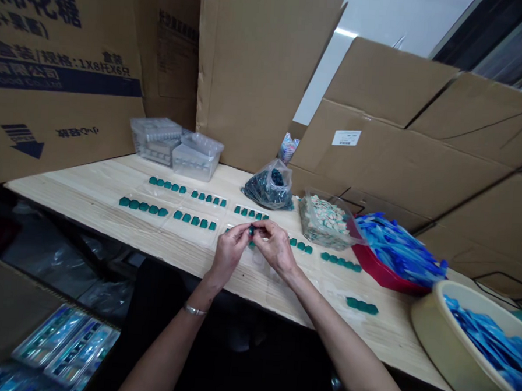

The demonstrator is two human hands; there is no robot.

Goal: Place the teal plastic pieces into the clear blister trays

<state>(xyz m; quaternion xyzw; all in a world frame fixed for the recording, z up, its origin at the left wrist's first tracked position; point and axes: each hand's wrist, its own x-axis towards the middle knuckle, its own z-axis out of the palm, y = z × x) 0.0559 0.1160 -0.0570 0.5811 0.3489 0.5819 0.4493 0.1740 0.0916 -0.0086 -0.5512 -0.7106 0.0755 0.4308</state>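
Note:
My left hand (231,247) and my right hand (276,246) meet over the table, fingertips pinched together on a small dark teal piece (251,230). Most of that piece is hidden by the fingers, and its kind is unclear. Rows of similar green pieces (144,206) lie on clear plastic trays or film (190,207) to the left. More green pieces (340,261) lie in rows to the right of my hands. Another green row (362,306) sits near the front edge. Behind my hands stands a clear plastic bag (268,187) filled with dark teal pieces.
Clear plastic boxes (197,157) stand at the back left. On the right are a clear tub (325,221) of pale pieces, a red basin (369,262) of blue strips and a cream tub (446,339). Cardboard (268,61) walls the back. Packed cases (78,349) lie lower left.

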